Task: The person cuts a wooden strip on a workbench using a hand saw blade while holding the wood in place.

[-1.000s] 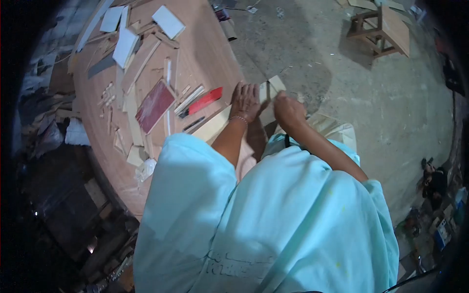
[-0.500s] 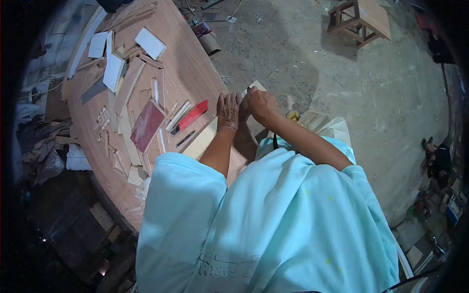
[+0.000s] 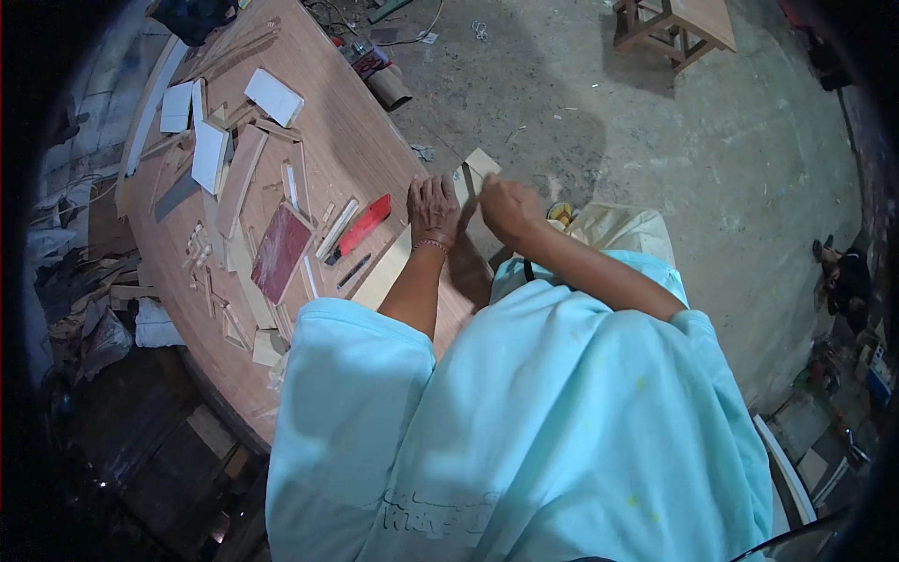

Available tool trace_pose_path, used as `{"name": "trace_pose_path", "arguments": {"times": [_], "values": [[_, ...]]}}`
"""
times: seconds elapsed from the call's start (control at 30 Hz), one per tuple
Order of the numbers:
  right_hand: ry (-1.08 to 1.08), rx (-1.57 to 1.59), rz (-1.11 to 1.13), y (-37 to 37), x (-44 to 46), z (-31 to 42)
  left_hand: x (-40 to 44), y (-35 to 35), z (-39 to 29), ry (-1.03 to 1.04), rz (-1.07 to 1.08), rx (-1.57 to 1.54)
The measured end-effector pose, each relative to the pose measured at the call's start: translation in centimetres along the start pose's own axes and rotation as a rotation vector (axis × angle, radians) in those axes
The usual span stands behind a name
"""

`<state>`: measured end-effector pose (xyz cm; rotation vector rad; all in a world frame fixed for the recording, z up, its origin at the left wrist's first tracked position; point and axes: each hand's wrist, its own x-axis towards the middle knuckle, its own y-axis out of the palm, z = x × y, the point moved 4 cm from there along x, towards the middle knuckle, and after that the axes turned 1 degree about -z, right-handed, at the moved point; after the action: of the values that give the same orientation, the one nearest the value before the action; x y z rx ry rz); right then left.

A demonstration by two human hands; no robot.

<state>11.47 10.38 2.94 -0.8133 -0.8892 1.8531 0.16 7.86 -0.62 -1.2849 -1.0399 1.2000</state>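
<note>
My left hand (image 3: 434,212) lies flat on a pale board (image 3: 386,272) at the edge of the wooden table (image 3: 356,122), fingers spread a little and pointing away from me. The board's far end (image 3: 480,166) juts past the table edge, with a dark line across it. Just right of that end, my right hand (image 3: 508,208) is closed in a fist; whatever it holds is hidden. A red-handled tool (image 3: 365,225), a dark pen-like tool (image 3: 354,270) and a dark red block (image 3: 283,251) lie left of my left hand.
White-faced offcuts (image 3: 274,96) and thin wood strips are scattered over the table's left part. A wooden stool (image 3: 676,26) stands on the concrete floor (image 3: 730,187) at the upper right. Another person (image 3: 846,286) is low at the far right. Scrap wood lies at the left.
The view has shifted, so table and stool sit differently in it. My right fist was at the board's end half a second ago and is now slightly to its right. My left hand stays on the board.
</note>
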Motion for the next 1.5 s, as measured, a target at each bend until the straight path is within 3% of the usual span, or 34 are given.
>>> {"name": "trace_pose_path", "arguments": {"times": [0.13,0.2,0.33,0.4,0.53,0.63,0.7,0.83,0.9,1.1,1.3,1.4,1.5], "values": [[0.050,-0.125,0.105,-1.3,-1.1,0.0,0.1,-1.4,-0.4,-0.040,0.063,-0.096],[-0.009,-0.137,0.037,-0.6,0.2,0.5,0.0,-0.3,0.0,-0.023,-0.032,-0.020],[-0.074,0.000,-0.077,0.5,1.8,1.0,-0.2,1.4,0.5,0.065,-0.009,0.184],[-0.024,-0.129,0.101,-0.7,0.5,0.7,0.0,1.3,0.3,-0.004,0.001,0.108],[0.156,-0.018,0.173,-1.6,-0.5,-0.2,0.2,-1.1,-0.3,-0.057,0.079,-0.081],[0.015,-0.027,0.093,-1.3,1.4,1.2,0.0,0.4,0.3,-0.039,0.008,-0.021],[0.024,0.022,0.114,-0.3,2.7,1.7,-0.1,1.0,0.3,0.060,0.048,0.245],[-0.041,-0.045,0.131,-1.7,0.3,0.9,0.5,-0.7,-0.1,-0.050,0.080,-0.025],[0.078,-0.075,0.176,-1.8,-0.1,0.4,0.3,-1.6,-0.3,-0.077,0.079,-0.058],[-0.131,-0.114,0.065,0.3,2.5,1.7,0.0,0.5,0.4,0.044,0.017,0.170],[0.120,-0.024,0.206,-1.8,-0.7,0.3,0.3,-1.3,-0.2,-0.071,0.042,-0.074],[-0.037,-0.014,0.075,-1.0,1.1,1.0,0.3,-0.4,0.1,-0.025,0.076,0.000],[0.006,0.021,0.083,0.6,2.7,1.2,-0.2,0.6,0.4,0.072,-0.020,0.146]]}}
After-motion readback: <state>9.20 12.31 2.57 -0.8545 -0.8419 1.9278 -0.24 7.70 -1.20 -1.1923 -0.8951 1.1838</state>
